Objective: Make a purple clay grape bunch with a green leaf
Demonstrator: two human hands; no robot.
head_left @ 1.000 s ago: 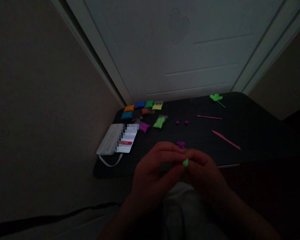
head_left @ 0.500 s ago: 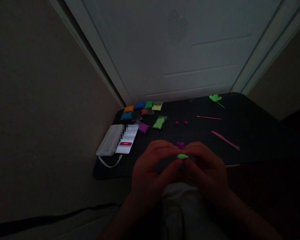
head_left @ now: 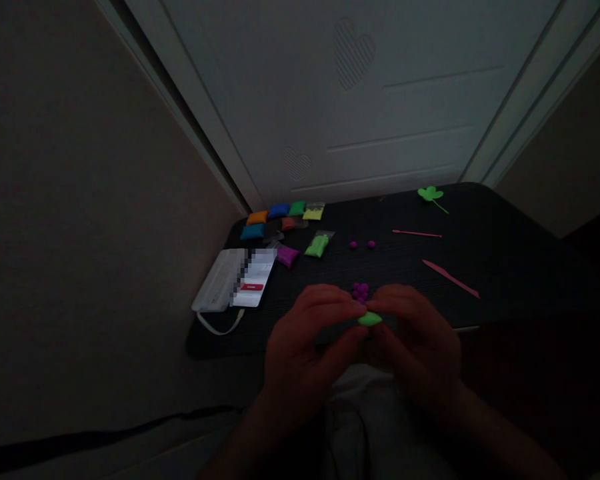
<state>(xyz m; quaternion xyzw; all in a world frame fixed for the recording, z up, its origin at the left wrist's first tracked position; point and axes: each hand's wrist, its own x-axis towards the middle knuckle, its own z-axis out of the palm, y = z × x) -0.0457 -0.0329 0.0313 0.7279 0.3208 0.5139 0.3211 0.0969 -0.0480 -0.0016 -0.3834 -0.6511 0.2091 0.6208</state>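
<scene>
My left hand (head_left: 310,340) and my right hand (head_left: 415,333) meet over the near edge of a small black table (head_left: 505,267). Between their pinched fingertips they hold a small flattened piece of bright green clay (head_left: 369,319). Just beyond the fingers, a little cluster of purple clay balls (head_left: 361,290) lies on the table. Two more purple balls (head_left: 362,245) sit farther back. The scene is very dim.
Several coloured clay packets (head_left: 280,220) lie at the table's back left, with an opened green packet (head_left: 319,245) and a purple one (head_left: 287,255). A white case with a card (head_left: 235,279) rests at the left edge. Two pink modelling tools (head_left: 450,279) and a green clay leaf shape (head_left: 431,195) lie right.
The green clay went from a small lump at my right fingertips to a flatter, wider piece held between both hands. The hands shifted slightly.
</scene>
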